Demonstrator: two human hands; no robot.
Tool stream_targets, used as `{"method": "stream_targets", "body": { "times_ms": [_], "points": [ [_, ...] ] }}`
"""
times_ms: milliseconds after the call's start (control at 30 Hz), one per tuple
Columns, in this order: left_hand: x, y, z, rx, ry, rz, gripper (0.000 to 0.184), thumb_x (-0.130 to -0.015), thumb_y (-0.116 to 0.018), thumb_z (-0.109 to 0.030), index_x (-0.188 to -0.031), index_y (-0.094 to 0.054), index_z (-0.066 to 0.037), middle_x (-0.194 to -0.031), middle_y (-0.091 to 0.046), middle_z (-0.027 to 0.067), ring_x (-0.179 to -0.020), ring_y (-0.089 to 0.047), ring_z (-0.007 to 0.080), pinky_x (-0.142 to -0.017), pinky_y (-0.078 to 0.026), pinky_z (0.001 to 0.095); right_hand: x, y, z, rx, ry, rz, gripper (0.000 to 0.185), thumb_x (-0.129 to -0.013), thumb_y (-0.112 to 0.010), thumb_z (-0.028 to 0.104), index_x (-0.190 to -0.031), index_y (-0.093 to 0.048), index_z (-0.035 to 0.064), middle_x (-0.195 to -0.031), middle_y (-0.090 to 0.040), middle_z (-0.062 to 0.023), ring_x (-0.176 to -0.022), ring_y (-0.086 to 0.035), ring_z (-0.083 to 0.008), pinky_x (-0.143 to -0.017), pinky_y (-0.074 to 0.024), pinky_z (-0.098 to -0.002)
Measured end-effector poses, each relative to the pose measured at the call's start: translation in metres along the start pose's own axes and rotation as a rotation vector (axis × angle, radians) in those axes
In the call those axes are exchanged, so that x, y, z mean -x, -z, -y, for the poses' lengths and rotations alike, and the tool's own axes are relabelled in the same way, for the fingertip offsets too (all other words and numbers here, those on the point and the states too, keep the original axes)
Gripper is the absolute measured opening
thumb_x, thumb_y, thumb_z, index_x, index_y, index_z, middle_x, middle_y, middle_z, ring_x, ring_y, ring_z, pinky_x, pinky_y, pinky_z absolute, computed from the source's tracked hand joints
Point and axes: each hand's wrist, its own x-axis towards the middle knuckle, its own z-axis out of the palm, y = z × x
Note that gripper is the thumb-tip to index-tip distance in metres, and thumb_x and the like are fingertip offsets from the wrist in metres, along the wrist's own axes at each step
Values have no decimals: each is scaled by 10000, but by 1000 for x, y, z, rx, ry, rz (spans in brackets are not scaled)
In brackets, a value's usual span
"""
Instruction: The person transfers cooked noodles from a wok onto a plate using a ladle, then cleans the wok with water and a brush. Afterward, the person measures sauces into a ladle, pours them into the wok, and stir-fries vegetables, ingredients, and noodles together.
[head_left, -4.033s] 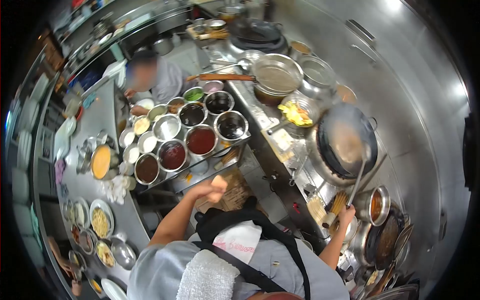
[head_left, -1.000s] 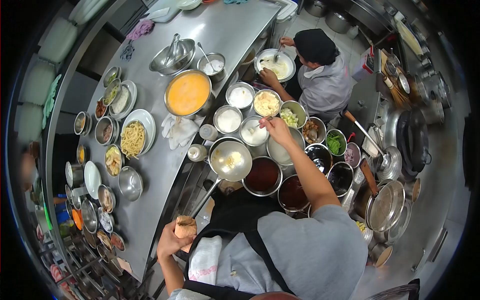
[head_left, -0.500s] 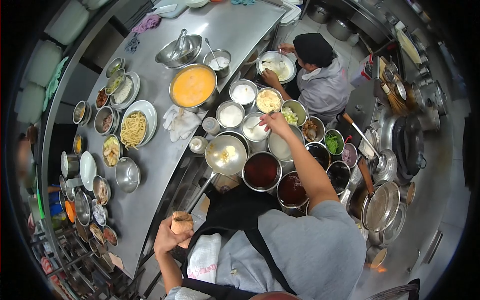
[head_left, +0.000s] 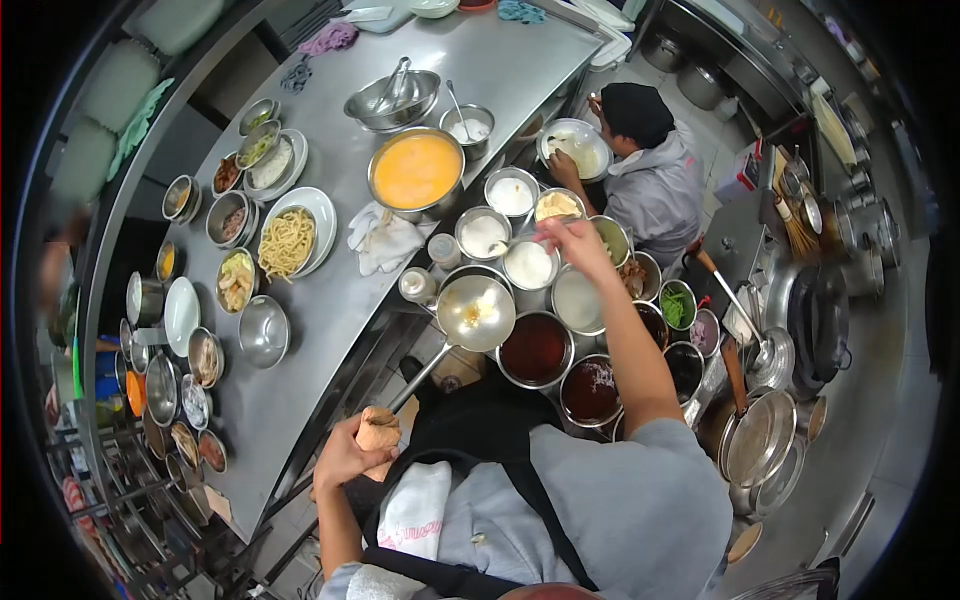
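Ladle (head_left: 498, 331) and spoon (head_left: 498, 247) in two-handed use among the sauce and seasoning tubs. The left hand (head_left: 346, 452), at the near left, is clenched around a tan pad (head_left: 379, 429) at the near end of the ladle's handle; the pad's material cannot be told. The ladle's bowl faces up, a little pale and brown matter on its floor, just left of a tub of dark red sauce (head_left: 535, 387). The right hand (head_left: 578, 246) reaches out over the tubs with fingertips pinched, apparently on the spoon, though its handle is hard to make out. The spoon's head shows at the right side of a white-filled tub (head_left: 458, 234), beyond the ladle, with a second white-filled tub (head_left: 531, 289) just to its right. Sound practice here would be to keep the ladle's bowl level and steady, close to the tubs, so that any carry stays short; to hold the spoon flat and take a modest, even measure; and to keep grains from straying into the neighbouring sauce, the likeliest fault. Farther left, a bowl of orange liquid (head_left: 425, 213) stands on the steel table (head_left: 330, 310); at the far right, a co-worker (head_left: 655, 195) works over a white bowl (head_left: 578, 123).
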Motion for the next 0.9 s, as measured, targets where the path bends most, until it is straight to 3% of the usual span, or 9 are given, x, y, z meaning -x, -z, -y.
{"method": "stream_targets", "body": {
  "times_ms": [33, 133, 167, 233, 533, 600, 700, 833, 900],
  "points": [
    [1, 0, 2, 2, -2, -6, 452, -644, -825, -66, -1045, -637, 26, -916, -661, 33, -822, -601, 104, -775, -501, 269, -18, -11, -17, 51, 169, -20, 370, -976, -520, 310, -1044, -671, -21, -851, -718, -72, -614, -603, -119, -558, -469, -264],
    [11, -1, 7, 18, -34, -16, 452, -648, -823, -71, -1048, -637, 26, -922, -664, 34, -819, -601, 102, -773, -501, 268, -64, -38, -59, 179, 266, -83, 394, -966, -530, 328, -1006, -691, -30, -802, -718, -68, -614, -617, -141, -601, -493, -276],
    [16, -2, 5, 44, 5, -29, 449, -646, -820, -69, -1046, -639, 28, -922, -666, 36, -820, -602, 101, -773, -501, 267, -74, -40, -69, 174, 268, -74, 394, -966, -530, 328, -1006, -691, -30, -802, -718, -68, -614, -617, -141, -601, -493, -276],
    [25, -4, 9, 72, 52, -48, 446, -644, -816, -68, -1043, -642, 29, -921, -667, 37, -820, -603, 100, -774, -501, 267, -85, -44, -82, 452, 166, -108, 367, -981, -523, 244, -929, -692, -78, -870, -718, -88, -605, -581, -112, -610, -487, -266],
    [34, -9, 27, 55, -38, -142, 453, -626, -795, -64, -1049, -655, 20, -910, -681, 44, -819, -614, 112, -783, -505, 275, -86, -38, -79, 82, 27, -59, 346, -972, -530, 273, -1004, -679, -37, -847, -721, -67, -610, -582, -103, -571, -456, -245],
    [32, -9, 25, 36, -43, -143, 452, -632, -800, -84, -1048, -655, 19, -906, -684, 46, -815, -616, 116, -781, -505, 278, -74, -31, -58, -27, -159, -95, 321, -967, -538, 288, -1042, -662, 2, -877, -720, -67, -627, -579, -84, -519, -395, -216],
    [27, -8, 36, -6, -16, -147, 458, -633, -813, -101, -1048, -657, 15, -917, -681, 49, -812, -615, 120, -776, -505, 280, -58, -14, -34, -121, -158, -102, 306, -970, -532, 295, -1047, -657, 26, -903, -716, -78, -647, -576, -66, -475, -327, -191],
    [9, -6, 36, 26, -71, -119, 463, -634, -836, -126, -1038, -655, 12, -904, -676, 45, -799, -610, 113, -758, -504, 277, -1, -4, 36, -65, -58, 55, 309, -974, -517, 281, -1075, -643, 18, -900, -711, -55, -664, -581, -68, -471, -355, -200],
    [-2, -6, 23, 7, -73, -76, 464, -640, -852, -145, -1030, -652, 6, -877, -667, 34, -782, -602, 101, -739, -504, 275, 13, -3, 41, -11, -14, -5, 327, -964, -530, 297, -1003, -675, 7, -815, -706, -74, -640, -586, -90, -481, -397, -246]
  ]
}}
